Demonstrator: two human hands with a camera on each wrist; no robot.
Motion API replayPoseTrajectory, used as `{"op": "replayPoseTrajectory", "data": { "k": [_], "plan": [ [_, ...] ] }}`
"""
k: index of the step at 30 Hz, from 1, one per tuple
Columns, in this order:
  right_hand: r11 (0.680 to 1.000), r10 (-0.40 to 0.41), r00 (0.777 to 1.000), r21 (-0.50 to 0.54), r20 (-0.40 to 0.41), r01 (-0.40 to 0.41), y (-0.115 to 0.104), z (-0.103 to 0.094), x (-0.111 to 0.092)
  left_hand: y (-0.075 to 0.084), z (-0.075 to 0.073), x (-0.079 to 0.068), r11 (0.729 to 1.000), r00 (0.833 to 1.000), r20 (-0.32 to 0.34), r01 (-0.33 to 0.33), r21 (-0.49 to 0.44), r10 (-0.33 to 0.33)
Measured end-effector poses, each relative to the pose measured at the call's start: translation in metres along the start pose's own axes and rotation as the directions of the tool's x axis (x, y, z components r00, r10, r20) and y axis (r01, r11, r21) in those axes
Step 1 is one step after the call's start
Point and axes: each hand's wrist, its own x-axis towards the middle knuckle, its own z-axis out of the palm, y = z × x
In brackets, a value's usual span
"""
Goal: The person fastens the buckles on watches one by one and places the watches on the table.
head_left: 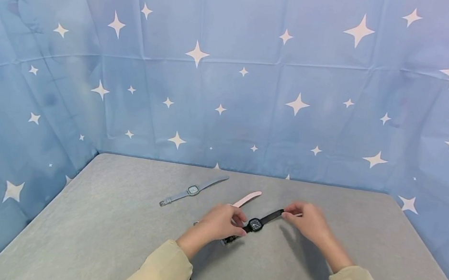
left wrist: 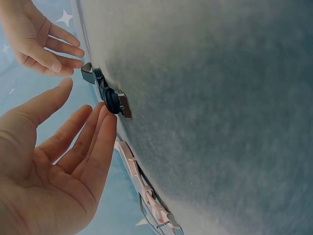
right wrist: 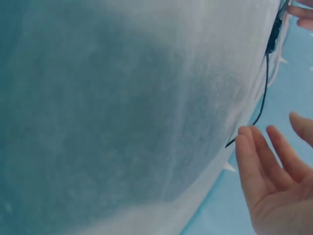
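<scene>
The person's left hand [head_left: 218,221] is loosely open at about nine o'clock from the dial of a black wristwatch [head_left: 255,224], thumb apart and fingertips against the lower part of the watch. The right hand [head_left: 309,220], just short of three o'clock, is also open, its nearly straight fingers touching the upper strap [head_left: 272,216] near the tip; neither closes firmly round anything. The watch lies between them on the grey tabletop [head_left: 104,248], slanting from eight o'clock to two. It should be light; the strap, bowed in the right wrist view, looks thin and pliant, best taken by its ends, while the rigid case probably has glass that could scratch. Toward eleven o'clock lies a pink strap [head_left: 248,198], partly hidden by the left hand; at ten, well apart, a pale blue watch [head_left: 193,190]. Beyond twelve hangs a blue, star-printed backdrop [head_left: 253,96].
</scene>
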Motion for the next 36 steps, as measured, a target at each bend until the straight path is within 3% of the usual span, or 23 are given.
{"op": "replayPoseTrajectory", "data": {
  "k": [7,20,24,32,36],
  "plan": [
    [0.982,0.118,0.993,0.146,0.032,-0.121,-0.001,0.004,-0.002,0.000,0.000,0.000,1.000,1.000,-0.001,0.006,0.021,-0.006],
    [0.847,0.288,0.950,0.431,0.117,-0.310,-0.007,0.008,-0.003,-0.002,0.004,0.002,0.998,1.000,-0.015,0.026,0.050,-0.025],
    [0.769,0.318,0.936,0.537,0.148,-0.346,-0.008,0.008,-0.002,-0.002,0.004,0.004,0.997,1.000,-0.017,0.026,0.066,-0.025],
    [0.552,0.332,0.916,0.742,0.223,-0.381,-0.008,0.010,-0.002,-0.002,0.005,0.004,0.996,0.999,-0.023,0.043,0.078,-0.041],
    [0.477,0.340,0.906,0.784,0.252,-0.397,-0.010,0.010,-0.003,0.000,0.006,0.004,0.995,0.999,-0.023,0.049,0.085,-0.047]
  ]
}}
